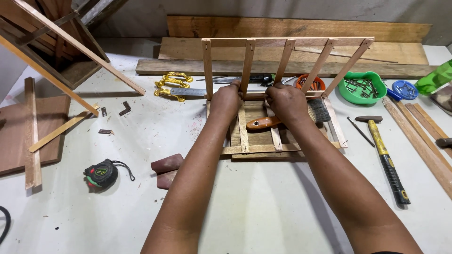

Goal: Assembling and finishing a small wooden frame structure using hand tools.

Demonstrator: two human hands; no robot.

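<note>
Both hands, left hand [226, 99] and right hand [287, 101], gripped the slatted wooden frame's [282, 61] lower rail, standing it upright on the workbench [259, 207] over a brush [282, 120], apparently mid-assembly, needing steady support next.

1. Slatted frame [287, 56] stands at the centre of the surface [254, 207] — both hands grip its lower rail, left hand [226, 99] beside right hand [286, 101].
2. Brush [268, 122] lies just under the hands.
3. Hammer [383, 157] lies to the right; bowl of nails [361, 87] behind it.
4. Tape measure [100, 174] sits near left — planks [292, 49] behind everything.
</note>
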